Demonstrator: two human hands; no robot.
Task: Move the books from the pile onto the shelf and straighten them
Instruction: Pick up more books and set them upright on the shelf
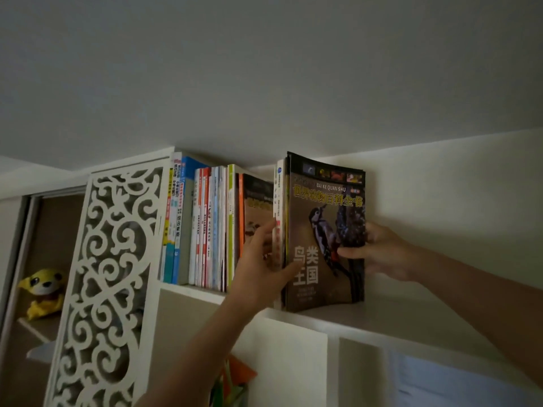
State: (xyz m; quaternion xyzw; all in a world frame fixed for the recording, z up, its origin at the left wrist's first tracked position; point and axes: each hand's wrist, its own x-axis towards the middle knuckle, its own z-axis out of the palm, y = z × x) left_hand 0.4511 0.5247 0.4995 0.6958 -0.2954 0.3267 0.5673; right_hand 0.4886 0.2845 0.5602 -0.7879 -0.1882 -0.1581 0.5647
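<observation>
Books: a small bundle (324, 230) stands upright on the shelf (338, 314), held between two bare hands.
Right hand: (379, 251) wrapped around the bundle's right edge, thumb across the front cover, fingers hidden behind.
Left hand: (264, 257) fingers spread, thumb on the lower left of the cover, fingertips reaching past the spines on the bundle's left side.
Cover: dark brown front, a black, white and red woodpecker on a trunk, yellow title lettering, a strip of small photos along the top, large pale characters low on the left.
Orientation: long axis vertical, bottom edge on the shelf board near its front edge, cover facing out toward the camera, top tilted slightly left.
Neighbouring row: more books (202, 227) stand upright toward the shelf's left end, thin spines in white, blue, red, green and orange; a gap separates them from the bundle.
Left of shelf: white carved fretwork panel (108, 283); beyond it, a yellow plush toy (44, 292) in a lower compartment.
</observation>
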